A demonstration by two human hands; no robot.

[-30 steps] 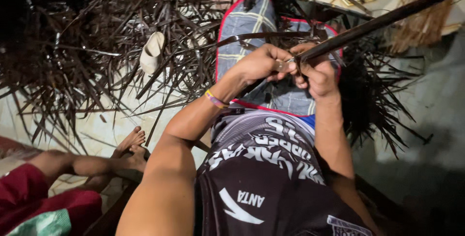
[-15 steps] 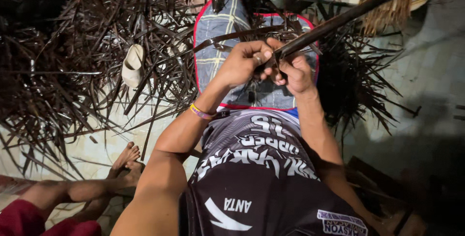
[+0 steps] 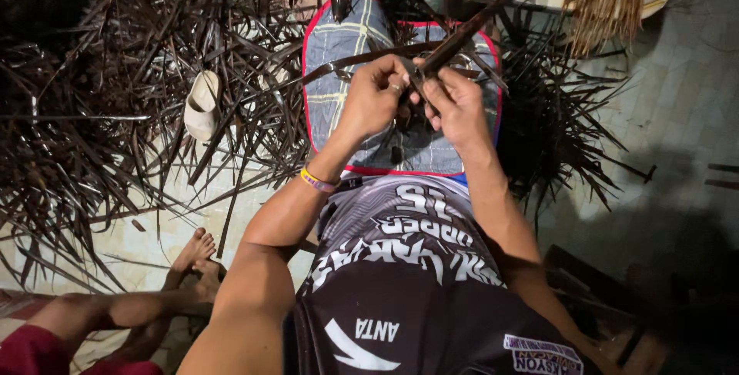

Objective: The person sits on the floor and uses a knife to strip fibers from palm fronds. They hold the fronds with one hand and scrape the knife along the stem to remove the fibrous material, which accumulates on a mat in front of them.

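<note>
Long dark palm-leaf strip (image 3: 477, 25) slanting up to the right above a plaid cloth (image 3: 339, 44) on the lap, left hand (image 3: 373, 98) curled closed around its lower end, right hand (image 3: 454, 102) pinching it just beside, both forearms stretched forward, dry dark leaves (image 3: 92, 98) heaped on the floor

the scene was dim, lit by one hard light from near the camera. the forearms and both hands, left hand (image 3: 375, 98) and right hand (image 3: 456, 105), caught the brightest light. the corners fell to near black, deepest at lower right. wide-angle bending showed at the edges; focus stayed fairly sharp.
</note>
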